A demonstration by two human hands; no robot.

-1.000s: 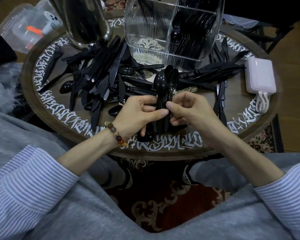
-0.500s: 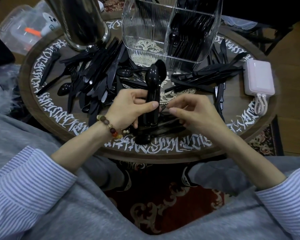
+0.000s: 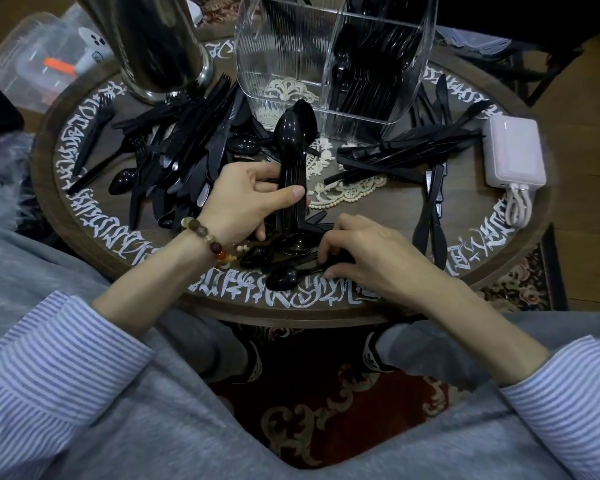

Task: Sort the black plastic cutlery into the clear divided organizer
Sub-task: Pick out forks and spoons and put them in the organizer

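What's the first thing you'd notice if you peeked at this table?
A stack of black spoons stands upright in the left hand, mid-table. Behind it rises the clear organizer, its right compartment dark with cutlery. A big heap of black cutlery sprawls to the left, while the right hand fingers loose spoons near the table's front edge.

You will find no legible text in view. The white calligraphic lettering painted around the rim of the round dark wooden bench (image 3: 84, 216) is ornamental script; you cannot read individual characters. No brand, label or number can be made out elsewhere.
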